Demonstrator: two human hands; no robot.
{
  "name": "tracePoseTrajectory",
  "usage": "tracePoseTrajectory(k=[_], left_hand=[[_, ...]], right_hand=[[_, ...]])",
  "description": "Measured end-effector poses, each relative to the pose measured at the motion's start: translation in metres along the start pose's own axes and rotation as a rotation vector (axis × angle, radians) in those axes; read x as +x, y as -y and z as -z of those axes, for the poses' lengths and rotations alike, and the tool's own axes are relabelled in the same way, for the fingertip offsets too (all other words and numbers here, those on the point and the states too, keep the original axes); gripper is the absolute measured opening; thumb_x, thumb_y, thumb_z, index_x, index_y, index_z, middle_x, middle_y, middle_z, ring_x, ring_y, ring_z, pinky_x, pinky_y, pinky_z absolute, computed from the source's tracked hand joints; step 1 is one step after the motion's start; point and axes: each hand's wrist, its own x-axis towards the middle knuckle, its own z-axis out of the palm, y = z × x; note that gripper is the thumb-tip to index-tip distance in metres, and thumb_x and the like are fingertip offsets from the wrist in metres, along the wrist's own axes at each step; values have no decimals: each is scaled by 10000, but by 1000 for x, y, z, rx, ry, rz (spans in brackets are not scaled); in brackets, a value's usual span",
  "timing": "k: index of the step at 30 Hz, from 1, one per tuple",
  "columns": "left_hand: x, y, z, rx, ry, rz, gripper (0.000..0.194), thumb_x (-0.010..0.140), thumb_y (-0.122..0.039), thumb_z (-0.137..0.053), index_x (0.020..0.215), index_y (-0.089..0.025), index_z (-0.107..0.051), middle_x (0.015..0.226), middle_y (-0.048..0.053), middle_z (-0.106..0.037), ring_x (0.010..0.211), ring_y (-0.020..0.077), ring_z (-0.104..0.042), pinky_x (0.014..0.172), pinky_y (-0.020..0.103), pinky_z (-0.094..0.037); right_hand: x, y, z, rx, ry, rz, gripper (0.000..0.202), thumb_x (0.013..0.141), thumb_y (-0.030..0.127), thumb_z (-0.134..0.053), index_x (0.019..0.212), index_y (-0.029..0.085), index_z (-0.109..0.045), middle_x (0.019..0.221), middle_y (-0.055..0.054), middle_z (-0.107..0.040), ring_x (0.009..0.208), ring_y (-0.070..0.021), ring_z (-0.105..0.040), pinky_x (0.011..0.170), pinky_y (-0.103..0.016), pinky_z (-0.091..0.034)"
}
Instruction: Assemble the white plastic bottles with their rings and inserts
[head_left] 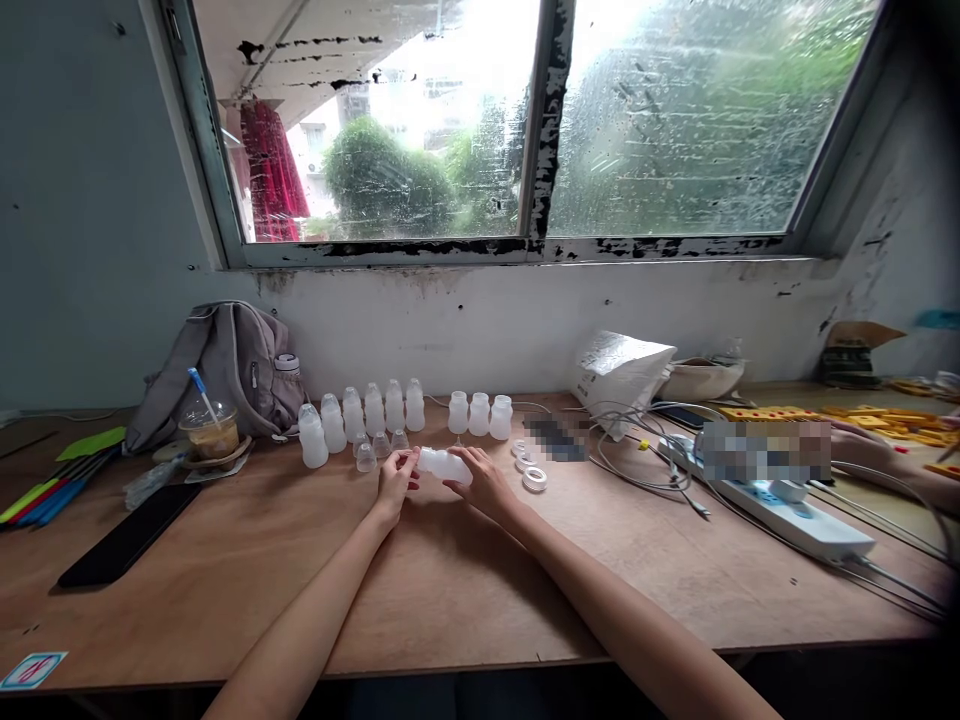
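Observation:
A frosted white baby bottle [444, 465] lies sideways just above the table, held in both hands. My left hand [396, 486] pinches its neck end, while my right hand [484, 484] wraps round the body. Behind my left hand stands a group of capped bottles [374, 410], with several clear dome caps [366, 456] in front of them. Three bottles without domes [480, 416] stand upright beyond my right hand. White collar rings [534, 480] lie flat to the right of it. Fingers partly cover the held bottle's neck.
At left are a grey backpack [225, 375], an iced drink cup [210, 430] and a long black pad [131, 538]. Right of the rings, cables [637, 470] tangle near a white power strip [814, 525] and a silver bag [622, 375]. Another person's arm [892, 460] reaches in at far right.

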Motion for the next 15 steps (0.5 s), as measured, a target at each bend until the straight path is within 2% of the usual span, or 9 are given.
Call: tracePoseTrajectory(k=[7,15], left_hand=[[1,0,1,19,1,5,403,626,-546,-567,708,-153,-532,644,-8,-495,489,74,-459,392,179,-397],[2,4,3,63,61,7,415,647,-580,-523,602,-173,-459,460,-73,-361,336,48,-312,324,180,-285]], right_hand=[[0,2,4,-35,-7,45,468,683,289,-640,1118,238,-475,1000,-71,-571,891,-236,-502,759,-385,-424],[-1,4,4,-29,0,73,456,702,309,-623,1128,243,-475,973,-76,-568,879,-236,-503,746,-389,-428]])
